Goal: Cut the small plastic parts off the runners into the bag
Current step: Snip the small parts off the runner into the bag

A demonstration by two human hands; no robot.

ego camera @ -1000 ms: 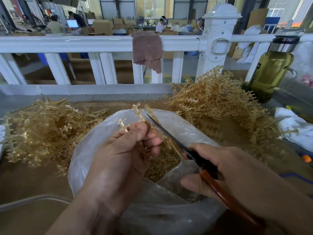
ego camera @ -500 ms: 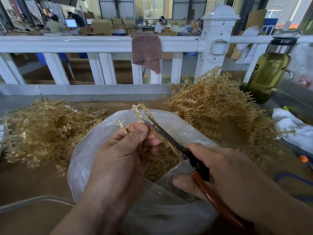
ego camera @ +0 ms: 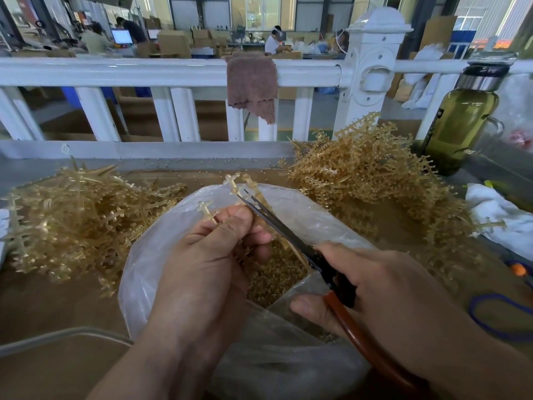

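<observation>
The left hand [ego camera: 207, 255] pinches a thin amber runner [ego camera: 234, 184] that stands up and away over the clear, crinkled bag [ego camera: 302, 212]. The right hand [ego camera: 375, 290] grips red-handled scissors [ego camera: 277, 223], their dark blades reaching in from the right across the stem near its tip. Beyond lie bristly piles [ego camera: 360, 174] of runners.

**Clear film, amber plastic, dark steel**

At the centre the bag [ego camera: 305, 209] is showing as thin clear plastic film, crinkled and catching a soft gloss. The runners [ego camera: 234, 184] over it are looking like translucent amber plastic, smooth and faintly shiny. So are the heap [ego camera: 72, 220] at 9 o'clock and the other heap [ego camera: 375, 174] at 1 o'clock. The scissors [ego camera: 277, 223] are showing dark matt metal blades and a glossy red-brown handle. At 12 o'clock a fuzzy matt brown cloth [ego camera: 251, 82] is hanging on a glossy white railing [ego camera: 144, 72]. At 2 o'clock the bottle [ego camera: 458, 125] is gleaming, smooth glass under a brushed steel collar.
</observation>
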